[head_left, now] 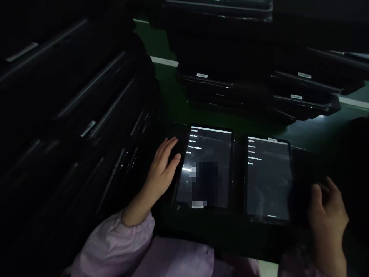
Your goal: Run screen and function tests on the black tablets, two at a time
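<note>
Two tablets lie side by side in front of me, both lit with a dark screen and a short white menu listing Full Test, Item Test, Test Info, Change Language and Reset. At the left edge of the left tablet (211, 154) is my left hand (164, 165), fingers stretched out and apart, holding nothing. The right tablet (268, 184) has a small white label at its top edge. To the right of it, my right hand (328, 209) hovers in the dark with thumb and fingers apart. Nothing shows between them.
Dark racks with several slanted tablets or trays (112, 107) rise along the left side. Beyond the two tablets stand more stacked dark devices (207, 79) with white labels, and another stack (305, 102) at the right. Green floor (161, 44) with white lines shows behind.
</note>
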{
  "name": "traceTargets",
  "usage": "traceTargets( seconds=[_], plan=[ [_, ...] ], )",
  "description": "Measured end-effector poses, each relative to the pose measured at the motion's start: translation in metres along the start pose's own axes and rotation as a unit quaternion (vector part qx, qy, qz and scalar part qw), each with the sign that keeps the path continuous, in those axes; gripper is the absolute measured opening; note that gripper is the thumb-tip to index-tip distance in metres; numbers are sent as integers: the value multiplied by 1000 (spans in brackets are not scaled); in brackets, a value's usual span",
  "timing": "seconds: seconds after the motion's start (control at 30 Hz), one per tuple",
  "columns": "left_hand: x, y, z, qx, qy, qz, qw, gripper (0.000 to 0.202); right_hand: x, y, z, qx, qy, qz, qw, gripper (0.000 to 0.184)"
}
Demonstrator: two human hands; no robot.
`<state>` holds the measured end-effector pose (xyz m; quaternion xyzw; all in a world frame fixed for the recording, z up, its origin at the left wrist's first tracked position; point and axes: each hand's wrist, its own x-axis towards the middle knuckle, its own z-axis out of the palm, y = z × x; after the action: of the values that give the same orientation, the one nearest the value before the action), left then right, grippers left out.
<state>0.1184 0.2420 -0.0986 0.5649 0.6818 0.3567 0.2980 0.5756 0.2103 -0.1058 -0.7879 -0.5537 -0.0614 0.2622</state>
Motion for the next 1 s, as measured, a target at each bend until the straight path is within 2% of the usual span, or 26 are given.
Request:
traceTargets(
  seconds=[0.07,0.17,0.27,0.37,0.43,0.57,0.8,0.9,1.0],
  plan=[
    [11,2,-1,9,-15,-22,1000,55,-2,-24,3,28,-18,-56,998,70],
    [36,8,3,26,-15,-67,997,53,3,-61,12,78,-75,-164,981,54],
    [57,11,12,34,2,-80,996,50,11,-81,22,87,-80,-223,968,50],
    [66,9,18,36,9,-62,997,45,16,-81,27,87,-54,-249,963,48],
    [67,7,20,37,13,-52,998,43,17,-77,25,107,-46,-240,964,44],
    [67,4,22,33,17,-40,999,44,17,-77,13,138,-28,-182,973,38],
    [62,7,15,-24,22,-41,999,41,15,-88,-7,178,4,-169,969,42],
    [59,9,13,-53,31,-39,997,38,18,-88,-7,173,-4,-206,963,29],
    [58,8,13,-59,36,-39,997,38,20,-87,-3,167,-23,-256,952,27]
  ],
)
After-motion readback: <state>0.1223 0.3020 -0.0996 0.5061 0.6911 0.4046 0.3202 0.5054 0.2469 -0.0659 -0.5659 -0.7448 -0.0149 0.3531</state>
